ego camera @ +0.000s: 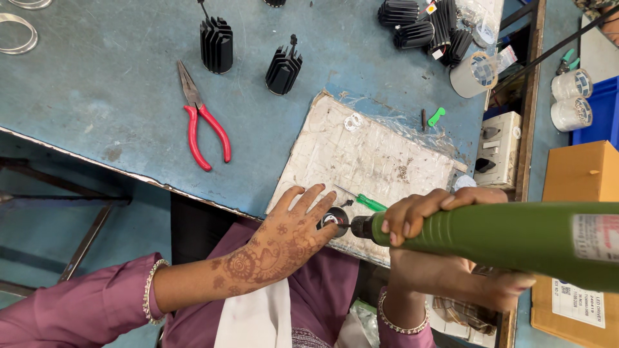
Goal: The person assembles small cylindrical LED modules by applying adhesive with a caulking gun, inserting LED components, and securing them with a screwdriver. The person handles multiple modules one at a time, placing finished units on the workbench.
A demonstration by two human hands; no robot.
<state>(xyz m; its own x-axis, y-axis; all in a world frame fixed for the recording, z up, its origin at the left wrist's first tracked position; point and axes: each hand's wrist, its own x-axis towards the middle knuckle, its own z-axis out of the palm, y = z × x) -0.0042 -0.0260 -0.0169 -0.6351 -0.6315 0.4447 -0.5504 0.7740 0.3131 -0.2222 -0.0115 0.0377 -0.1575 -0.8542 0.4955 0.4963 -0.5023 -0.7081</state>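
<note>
The right hand (438,222) wraps its fingers around a green electric screwdriver (516,235), its tip on a small black round part (334,219). The left hand (284,238), fingers spread narrowly, steadies that part on the worn board (367,154). Beyond, red-handled pliers (201,122) and black finned heat sinks (216,44) sit on the blue tabletop (97,84).

- Green electric screwdriver (509,235): body runs off the right edge; rear end out of view.
- Small black round part (335,221): largely covered by the left hand (287,241) fingers; shape below not discernible.
- Right hand (445,258): palm concealed behind the tool body.
- Metal rings (16,32): cut by the top and left edges.
- Small green-handled screwdriver (364,201): lower handle hidden behind the right hand's fingers.
- Blue bin (596,109): cropped at right edge; contents not visible.
</note>
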